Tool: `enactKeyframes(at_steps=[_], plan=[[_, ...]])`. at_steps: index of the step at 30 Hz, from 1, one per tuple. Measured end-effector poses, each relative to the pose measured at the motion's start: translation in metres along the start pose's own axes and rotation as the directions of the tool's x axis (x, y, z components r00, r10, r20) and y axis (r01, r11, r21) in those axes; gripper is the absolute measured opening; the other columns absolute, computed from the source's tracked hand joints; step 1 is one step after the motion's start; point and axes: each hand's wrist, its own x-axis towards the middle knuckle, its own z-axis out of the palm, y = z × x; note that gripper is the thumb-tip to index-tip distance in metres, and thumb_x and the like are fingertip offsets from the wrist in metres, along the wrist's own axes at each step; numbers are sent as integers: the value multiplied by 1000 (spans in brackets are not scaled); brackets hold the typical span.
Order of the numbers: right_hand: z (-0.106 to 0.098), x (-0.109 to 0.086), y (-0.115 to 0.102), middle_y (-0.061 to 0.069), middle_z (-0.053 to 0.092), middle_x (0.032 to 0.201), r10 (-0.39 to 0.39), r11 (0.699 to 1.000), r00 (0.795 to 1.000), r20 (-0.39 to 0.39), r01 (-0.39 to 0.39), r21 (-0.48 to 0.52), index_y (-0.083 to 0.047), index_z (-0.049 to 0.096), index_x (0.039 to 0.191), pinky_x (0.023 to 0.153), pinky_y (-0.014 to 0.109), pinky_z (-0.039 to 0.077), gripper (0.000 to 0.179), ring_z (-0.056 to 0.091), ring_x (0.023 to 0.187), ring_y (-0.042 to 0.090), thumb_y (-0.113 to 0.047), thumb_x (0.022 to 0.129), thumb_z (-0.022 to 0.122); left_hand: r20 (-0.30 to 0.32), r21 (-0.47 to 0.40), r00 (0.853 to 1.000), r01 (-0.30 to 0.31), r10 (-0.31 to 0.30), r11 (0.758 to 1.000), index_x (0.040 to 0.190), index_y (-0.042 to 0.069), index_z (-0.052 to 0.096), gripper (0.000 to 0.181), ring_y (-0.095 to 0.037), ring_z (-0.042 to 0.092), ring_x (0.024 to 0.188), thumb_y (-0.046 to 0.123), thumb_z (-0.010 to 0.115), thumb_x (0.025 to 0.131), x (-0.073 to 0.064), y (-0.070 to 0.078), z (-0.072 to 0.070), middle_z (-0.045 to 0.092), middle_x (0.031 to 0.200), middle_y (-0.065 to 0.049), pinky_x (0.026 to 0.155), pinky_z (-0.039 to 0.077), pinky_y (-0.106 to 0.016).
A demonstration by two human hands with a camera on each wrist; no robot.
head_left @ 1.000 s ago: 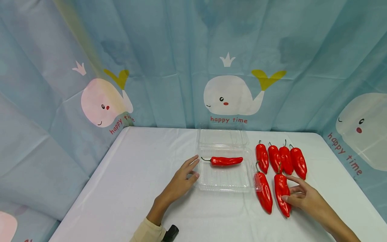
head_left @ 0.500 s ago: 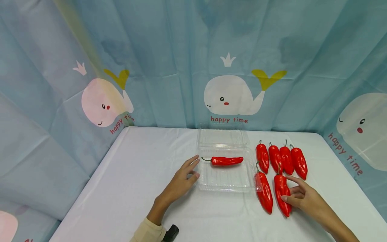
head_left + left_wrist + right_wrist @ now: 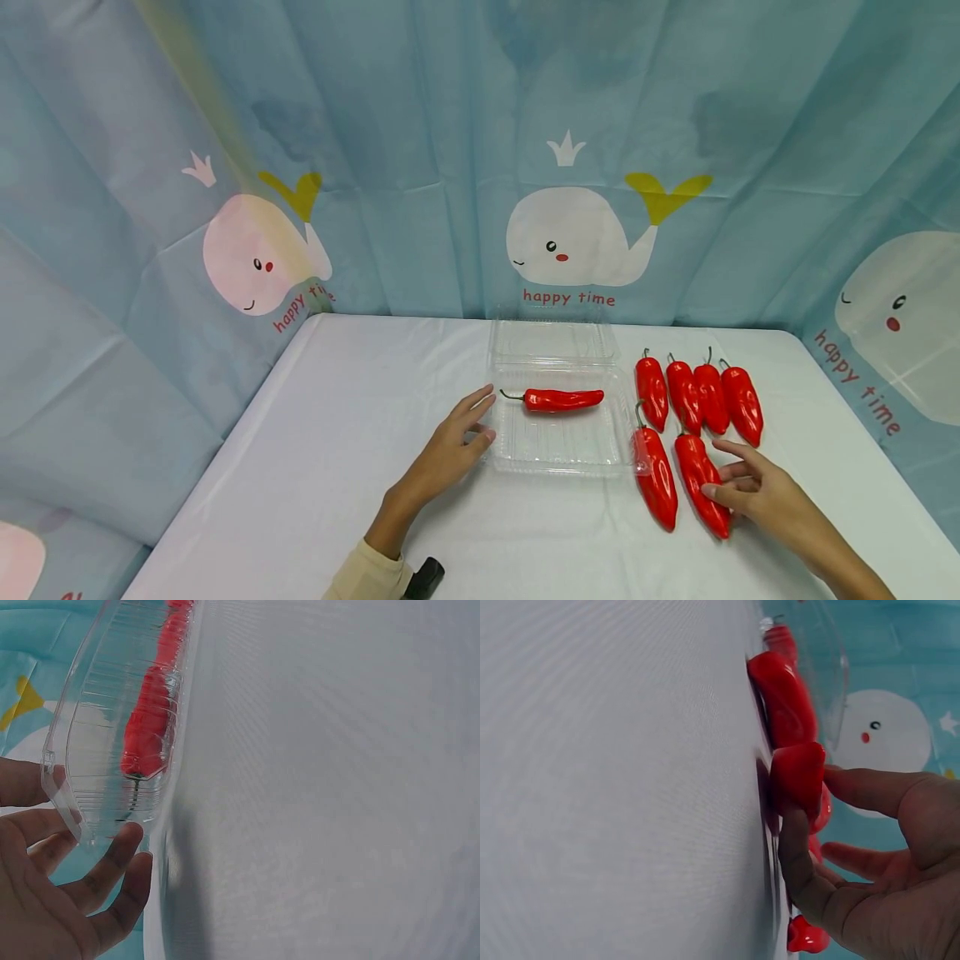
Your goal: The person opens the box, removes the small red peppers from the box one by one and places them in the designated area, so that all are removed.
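My right hand (image 3: 761,492) pinches the lower part of a glossy red pepper (image 3: 697,475) between thumb and fingers at the front right of the table. The right wrist view shows that pepper's blunt end (image 3: 798,776) close over the cloth. To its left lies another red pepper (image 3: 656,483), beside the right rim of a clear plastic clamshell box (image 3: 558,446). One red pepper (image 3: 564,401) lies crosswise inside the box, its stem pointing left. My left hand (image 3: 446,446) has loosely spread fingers at the box's left edge; its fingertips (image 3: 133,834) touch the clear wall.
Several more red peppers (image 3: 708,396) lie in a row behind the held one, stems toward the back. The box's hinged lid (image 3: 552,340) is folded back toward the blue whale-print curtain (image 3: 427,167). White cloth covers the table (image 3: 315,417).
The held red pepper has swivelled: its stem end has shifted left and its tip right. My right hand has edged slightly right. The left hand and the box have stayed put.
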Motion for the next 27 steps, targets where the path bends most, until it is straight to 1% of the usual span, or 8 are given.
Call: enactKeyframes(at_steps=[3, 7, 14, 20, 27], plan=[[0, 0, 0, 21, 66, 121, 14, 1000, 1000, 0, -14, 20, 1, 31, 161, 76, 38, 65, 95, 72, 88, 17, -32, 90, 85, -2, 1, 1000, 1, -1, 1000, 161, 1, 42, 56, -30, 66, 122, 13, 56, 107, 0, 0, 0, 32, 173, -4, 100, 58, -50], [-1, 0, -1, 23, 64, 123, 12, 1000, 1000, -6, -12, 27, 0, 31, 162, 75, 37, 65, 95, 71, 92, 17, -32, 90, 84, 1, 6, 1000, 1, -1, 1000, 161, 1, 42, 57, -30, 66, 123, 13, 56, 107, 0, 0, 0, 31, 173, -3, 100, 58, -50], [-4, 1, -4, 24, 64, 125, 1, 1000, 1000, -23, -1, -2, -1, 33, 162, 75, 37, 65, 98, 71, 96, 19, -39, 89, 85, 3, 10, 1000, -10, 10, 1000, 161, 1, 41, 57, -31, 66, 123, 13, 57, 108, -1, 2, -1, 31, 174, -5, 99, 58, -50], [-9, 0, -6, 30, 62, 133, -21, 999, 999, -44, 19, -43, 0, 34, 161, 75, 36, 65, 98, 70, 102, 24, -45, 89, 83, 2, 14, 1000, -10, 10, 1000, 161, 1, 41, 57, -31, 66, 123, 13, 56, 108, -1, 2, -1, 31, 173, -4, 99, 58, -50], [-11, -1, -10, 32, 58, 139, -57, 998, 996, -66, 54, -43, 0, 33, 162, 76, 36, 65, 93, 69, 109, 31, -44, 94, 79, 7, 12, 1000, 2, -2, 1000, 161, 1, 41, 57, -31, 66, 123, 13, 56, 107, 0, 1, -1, 31, 173, -4, 100, 58, -50]])
